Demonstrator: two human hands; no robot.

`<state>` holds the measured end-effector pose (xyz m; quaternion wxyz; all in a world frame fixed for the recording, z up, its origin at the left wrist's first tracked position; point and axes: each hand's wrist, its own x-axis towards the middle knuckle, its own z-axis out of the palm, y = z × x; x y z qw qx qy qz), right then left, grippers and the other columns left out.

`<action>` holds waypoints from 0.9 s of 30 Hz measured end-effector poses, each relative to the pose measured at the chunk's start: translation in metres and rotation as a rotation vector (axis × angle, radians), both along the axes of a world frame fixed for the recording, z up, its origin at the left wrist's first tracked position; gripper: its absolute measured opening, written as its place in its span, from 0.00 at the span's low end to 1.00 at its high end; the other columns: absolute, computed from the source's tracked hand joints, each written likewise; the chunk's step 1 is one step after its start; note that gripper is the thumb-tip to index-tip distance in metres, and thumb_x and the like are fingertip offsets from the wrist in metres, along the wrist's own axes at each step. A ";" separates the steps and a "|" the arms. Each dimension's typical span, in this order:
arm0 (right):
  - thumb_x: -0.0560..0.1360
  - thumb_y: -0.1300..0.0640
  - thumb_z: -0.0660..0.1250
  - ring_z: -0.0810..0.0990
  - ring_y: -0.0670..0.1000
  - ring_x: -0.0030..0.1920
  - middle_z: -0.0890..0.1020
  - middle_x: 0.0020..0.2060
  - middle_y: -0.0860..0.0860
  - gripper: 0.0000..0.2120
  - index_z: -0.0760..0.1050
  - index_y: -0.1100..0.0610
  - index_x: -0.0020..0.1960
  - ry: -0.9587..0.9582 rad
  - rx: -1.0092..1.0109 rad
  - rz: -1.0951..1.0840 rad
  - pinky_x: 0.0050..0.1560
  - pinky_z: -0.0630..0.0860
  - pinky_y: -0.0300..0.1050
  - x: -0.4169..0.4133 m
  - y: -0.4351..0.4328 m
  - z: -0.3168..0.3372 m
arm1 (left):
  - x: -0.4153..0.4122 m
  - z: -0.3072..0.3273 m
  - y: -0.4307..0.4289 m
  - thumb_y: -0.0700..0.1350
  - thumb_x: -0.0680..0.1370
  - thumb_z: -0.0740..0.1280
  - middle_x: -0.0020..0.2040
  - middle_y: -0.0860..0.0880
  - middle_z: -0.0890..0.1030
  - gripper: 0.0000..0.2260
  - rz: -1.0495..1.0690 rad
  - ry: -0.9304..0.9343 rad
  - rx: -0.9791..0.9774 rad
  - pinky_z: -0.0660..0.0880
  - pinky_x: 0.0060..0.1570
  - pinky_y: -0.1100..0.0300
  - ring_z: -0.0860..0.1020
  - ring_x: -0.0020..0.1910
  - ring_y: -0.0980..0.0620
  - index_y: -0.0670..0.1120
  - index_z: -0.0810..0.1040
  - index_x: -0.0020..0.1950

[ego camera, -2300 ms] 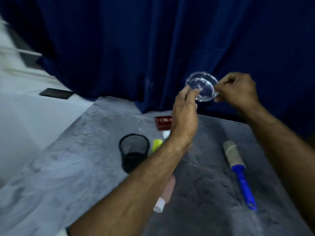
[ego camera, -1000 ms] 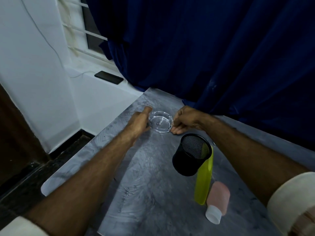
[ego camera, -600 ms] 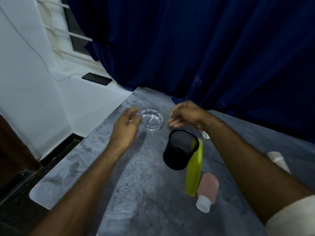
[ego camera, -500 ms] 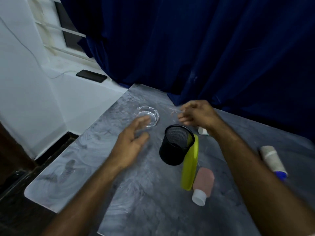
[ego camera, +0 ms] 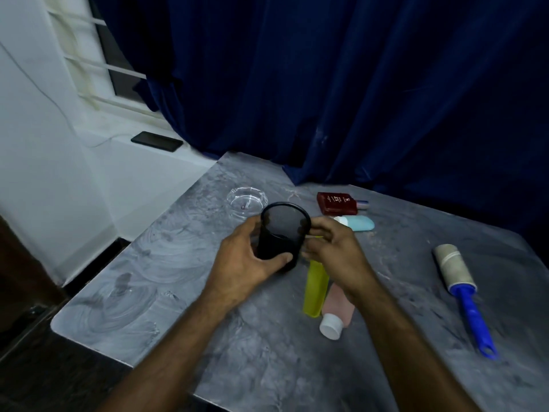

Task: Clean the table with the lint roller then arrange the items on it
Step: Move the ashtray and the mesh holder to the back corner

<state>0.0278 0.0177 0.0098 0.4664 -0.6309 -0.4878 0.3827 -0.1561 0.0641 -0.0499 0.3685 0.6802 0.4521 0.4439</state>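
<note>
- My left hand [ego camera: 246, 263] wraps the black mesh cup [ego camera: 282, 233], thumb across its near wall and fingers curled round the far side. My right hand [ego camera: 335, 251] clamps it from 3 o'clock, thumb by the rim.
- I cannot tell whether the cup's base rests on the table [ego camera: 148, 278].
- From the cup, 7 to 9 o'clock is a broad bare stretch running to the left edge and the rounded near corner.
- The glass ashtray [ego camera: 246, 200] sits just beside the cup at 11 o'clock, near the left edge.
- A yellow tube [ego camera: 316, 288] and a pink bottle [ego camera: 338, 304] lie side by side at 5 o'clock, partly under my right wrist.
- The lint roller [ego camera: 463, 295] lies at 4 o'clock, well apart, handle toward me.
- A red box [ego camera: 337, 202] at 1 o'clock carries gold print too small to read; a pale blue bottle [ego camera: 359, 223] lies just in front of it.
- Half a second ago both hands hung over the table with fingers loose, holding nothing; now both grip the cup.
</note>
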 end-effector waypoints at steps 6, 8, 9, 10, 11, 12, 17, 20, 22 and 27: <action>0.73 0.74 0.65 0.85 0.60 0.57 0.86 0.54 0.61 0.18 0.79 0.63 0.60 -0.009 0.018 0.092 0.60 0.82 0.59 -0.046 0.028 0.000 | -0.039 0.004 0.011 0.60 0.62 0.84 0.62 0.56 0.85 0.38 0.169 0.034 0.028 0.79 0.56 0.70 0.84 0.56 0.62 0.54 0.77 0.69; 0.72 0.75 0.64 0.85 0.61 0.57 0.86 0.55 0.62 0.19 0.78 0.64 0.61 -0.041 0.021 0.119 0.62 0.80 0.59 -0.058 0.035 -0.001 | -0.049 0.001 0.015 0.55 0.64 0.86 0.62 0.54 0.84 0.36 0.208 0.054 0.033 0.80 0.56 0.68 0.84 0.56 0.59 0.54 0.77 0.69; 0.72 0.75 0.65 0.85 0.61 0.57 0.86 0.55 0.62 0.19 0.78 0.65 0.61 -0.055 0.024 0.129 0.63 0.80 0.59 -0.062 0.038 -0.002 | -0.053 -0.001 0.017 0.54 0.65 0.86 0.63 0.53 0.85 0.36 0.221 0.057 0.032 0.81 0.58 0.63 0.84 0.58 0.56 0.53 0.77 0.70; 0.71 0.75 0.65 0.85 0.61 0.57 0.86 0.55 0.62 0.19 0.78 0.65 0.61 -0.067 0.023 0.137 0.63 0.80 0.59 -0.065 0.040 -0.003 | -0.057 -0.003 0.018 0.54 0.65 0.86 0.64 0.52 0.85 0.36 0.230 0.060 0.031 0.82 0.59 0.59 0.84 0.59 0.54 0.52 0.77 0.70; 0.71 0.75 0.65 0.85 0.60 0.57 0.86 0.55 0.62 0.19 0.78 0.65 0.61 -0.079 0.017 0.144 0.63 0.80 0.59 -0.068 0.042 -0.004 | -0.059 -0.005 0.019 0.54 0.65 0.86 0.64 0.53 0.85 0.36 0.239 0.064 0.033 0.82 0.59 0.58 0.84 0.60 0.53 0.52 0.77 0.70; 0.71 0.75 0.65 0.85 0.61 0.56 0.86 0.55 0.62 0.19 0.78 0.65 0.61 -0.090 0.010 0.150 0.63 0.79 0.60 -0.070 0.043 -0.005 | -0.061 -0.007 0.019 0.54 0.65 0.86 0.64 0.54 0.84 0.36 0.247 0.069 0.037 0.81 0.58 0.60 0.84 0.60 0.53 0.52 0.77 0.70; 0.72 0.73 0.67 0.86 0.57 0.55 0.86 0.54 0.59 0.19 0.78 0.63 0.62 -0.138 0.000 0.162 0.63 0.80 0.58 -0.071 0.044 -0.010 | -0.061 -0.015 0.018 0.54 0.65 0.86 0.64 0.53 0.85 0.37 0.249 0.050 0.006 0.77 0.54 0.69 0.84 0.59 0.55 0.51 0.77 0.71; 0.72 0.72 0.66 0.86 0.56 0.56 0.86 0.55 0.58 0.21 0.78 0.62 0.63 -0.150 -0.007 0.167 0.63 0.80 0.58 -0.069 0.045 -0.011 | -0.059 -0.017 0.019 0.54 0.65 0.86 0.65 0.51 0.85 0.37 0.251 0.054 -0.001 0.76 0.54 0.69 0.84 0.60 0.54 0.51 0.77 0.71; 0.72 0.73 0.66 0.86 0.57 0.56 0.86 0.56 0.58 0.21 0.78 0.62 0.64 -0.160 -0.011 0.169 0.63 0.80 0.58 -0.069 0.045 -0.011 | -0.059 -0.018 0.020 0.55 0.66 0.86 0.65 0.52 0.85 0.36 0.250 0.056 -0.007 0.75 0.52 0.74 0.84 0.59 0.55 0.51 0.77 0.71; 0.73 0.68 0.69 0.83 0.53 0.60 0.84 0.60 0.55 0.21 0.78 0.59 0.66 -0.300 0.024 0.178 0.66 0.78 0.53 -0.055 0.038 -0.009 | -0.062 -0.017 0.018 0.54 0.66 0.86 0.71 0.49 0.81 0.41 0.234 0.122 -0.026 0.74 0.55 0.74 0.82 0.66 0.50 0.50 0.73 0.76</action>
